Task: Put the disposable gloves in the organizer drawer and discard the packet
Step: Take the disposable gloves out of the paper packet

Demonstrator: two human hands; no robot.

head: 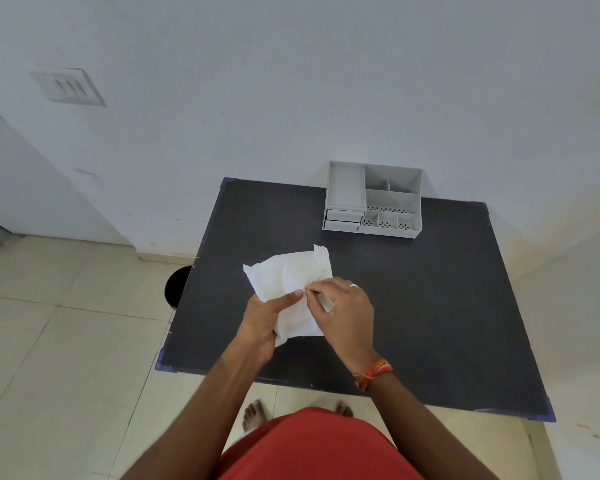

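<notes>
Two bare hands meet over a white packet held just above the dark table, near its front-left part. Left hand grips the packet's lower left edge, thumb lying flat across its top face, fingers underneath and hidden. Right hand is closed in a pinch at the packet's right edge, thumb and forefinger tips together on the paper, close to the left thumb tip. A ring shows on one right finger; orange thread bands circle the right wrist. Packet looks creased; whether it is opened cannot be told.

Grey organizer stands at the table's far edge against the wall, well apart from the packet. Its two small drawers at the front left look pushed in. A dark round bin sits on the floor, beside the table's left edge.
</notes>
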